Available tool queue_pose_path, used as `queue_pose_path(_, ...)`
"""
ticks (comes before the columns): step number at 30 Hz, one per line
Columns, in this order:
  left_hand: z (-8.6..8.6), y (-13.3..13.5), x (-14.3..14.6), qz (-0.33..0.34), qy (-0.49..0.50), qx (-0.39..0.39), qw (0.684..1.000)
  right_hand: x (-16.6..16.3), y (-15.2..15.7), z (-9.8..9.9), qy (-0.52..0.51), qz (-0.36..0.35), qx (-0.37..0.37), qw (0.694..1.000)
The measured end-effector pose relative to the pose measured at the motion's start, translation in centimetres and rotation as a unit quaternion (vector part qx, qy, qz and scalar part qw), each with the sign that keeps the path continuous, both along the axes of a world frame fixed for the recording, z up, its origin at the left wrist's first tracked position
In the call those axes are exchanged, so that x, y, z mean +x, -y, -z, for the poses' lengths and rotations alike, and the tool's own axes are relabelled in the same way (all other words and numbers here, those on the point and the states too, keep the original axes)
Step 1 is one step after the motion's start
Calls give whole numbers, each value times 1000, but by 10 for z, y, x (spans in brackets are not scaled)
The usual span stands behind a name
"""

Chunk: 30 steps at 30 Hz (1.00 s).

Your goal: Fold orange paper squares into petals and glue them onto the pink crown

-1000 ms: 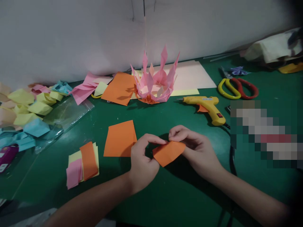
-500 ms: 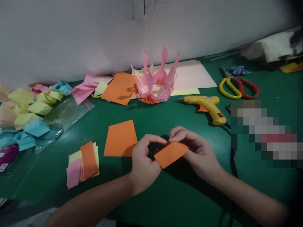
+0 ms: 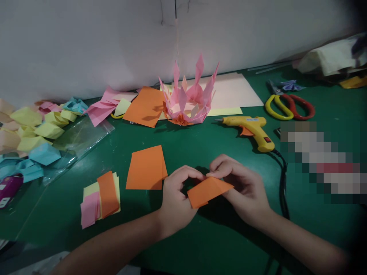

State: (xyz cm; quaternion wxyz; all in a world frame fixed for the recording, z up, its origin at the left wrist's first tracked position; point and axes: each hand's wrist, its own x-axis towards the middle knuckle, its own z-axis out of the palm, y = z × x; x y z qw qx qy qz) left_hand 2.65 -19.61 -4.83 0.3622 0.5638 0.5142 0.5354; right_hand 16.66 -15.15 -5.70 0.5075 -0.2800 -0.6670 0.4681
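A folded piece of orange paper is held above the table between both hands. My left hand pinches its left side, with the thumb mostly hidden behind the paper. At its upper right edge, the fingers and thumb of my right hand are closed on it. The paper's right end comes to a point, and a lower layer shows under its bottom edge. Just left of my left hand lie orange paper squares. Farther left, small orange, pink and yellow paper strips lie in a pile.
A pink folded-paper crown stands at the back on paper sheets. Right of it lie a yellow glue gun with a black cord and red-yellow scissors. Several folded paper pieces and a clear plastic bag are at left.
Both hands have shifted slightly right and down with the orange paper. Its right end now looks more pointed, and the lower layer shows at its bottom edge.
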Motion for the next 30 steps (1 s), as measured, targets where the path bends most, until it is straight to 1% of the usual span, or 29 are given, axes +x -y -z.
queue_pose_path(5,2,-1,-1,14,17,-60,998,-2,-2,-1,9,-13,-45,999)
queue_pose_path(8,0,-3,0,17,35,-72,997,-4,-2,-2,14,-13,-73,997)
queue_pose_path(11,-1,-5,0,25,42,-77,996,-5,-1,-3,26,5,-89,996)
queue_pose_path(15,-1,-5,1,49,44,-123,990,-5,-2,-3,45,31,-110,992)
queue_pose_path(19,1,-6,1,36,13,-162,986,-5,-3,0,65,38,-175,982)
queue_pose_path(22,1,-8,-1,23,11,-179,983,-5,-4,2,83,39,-209,974)
queue_pose_path(26,0,-11,-4,30,21,-207,978,-5,-5,2,115,40,-219,968)
queue_pose_path(30,1,-12,-5,27,20,-216,976,-5,-6,2,147,28,-214,965)
